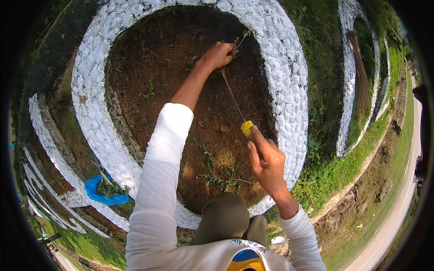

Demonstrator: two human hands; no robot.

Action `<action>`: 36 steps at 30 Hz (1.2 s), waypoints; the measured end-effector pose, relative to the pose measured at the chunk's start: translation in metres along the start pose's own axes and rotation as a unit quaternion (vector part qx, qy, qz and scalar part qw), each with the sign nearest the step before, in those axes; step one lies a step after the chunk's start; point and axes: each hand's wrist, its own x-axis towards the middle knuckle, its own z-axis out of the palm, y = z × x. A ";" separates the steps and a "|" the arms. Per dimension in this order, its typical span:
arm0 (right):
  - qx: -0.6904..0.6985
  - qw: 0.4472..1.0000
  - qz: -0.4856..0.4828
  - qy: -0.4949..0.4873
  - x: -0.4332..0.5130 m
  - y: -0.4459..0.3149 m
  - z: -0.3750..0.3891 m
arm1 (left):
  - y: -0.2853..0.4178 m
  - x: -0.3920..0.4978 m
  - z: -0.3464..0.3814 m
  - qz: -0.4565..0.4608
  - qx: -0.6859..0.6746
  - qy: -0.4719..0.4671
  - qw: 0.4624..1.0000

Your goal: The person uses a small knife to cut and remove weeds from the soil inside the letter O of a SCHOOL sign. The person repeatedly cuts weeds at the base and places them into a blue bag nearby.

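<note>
Inside a ring of white-painted stonework, my left hand (217, 56) is closed around a small leafy weed (241, 41) near the ring's upper right inner edge. In my right hand (268, 161) is the yellow handle of a thin metal tool (234, 96); its shaft slants up and left, the tip just below my left hand. What shape the tip has cannot be told. Pulled-looking leafy stems (223, 178) lie on the brown soil (200, 115) before my knee. A small green plant (149, 89) stands in the soil left of my left forearm.
The white stone border (291, 81) surrounds the soil. Outside it at lower left sits a blue plastic bag (106, 200) holding cut greenery. A stick broom (360, 73) lies across another white border at the right. Grass slopes toward a paved road (390, 225) at the far right.
</note>
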 end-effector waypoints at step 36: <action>0.131 0.987 0.082 0.047 0.040 0.071 0.001 | 0.001 -0.025 0.016 -0.093 -0.056 0.118 0.987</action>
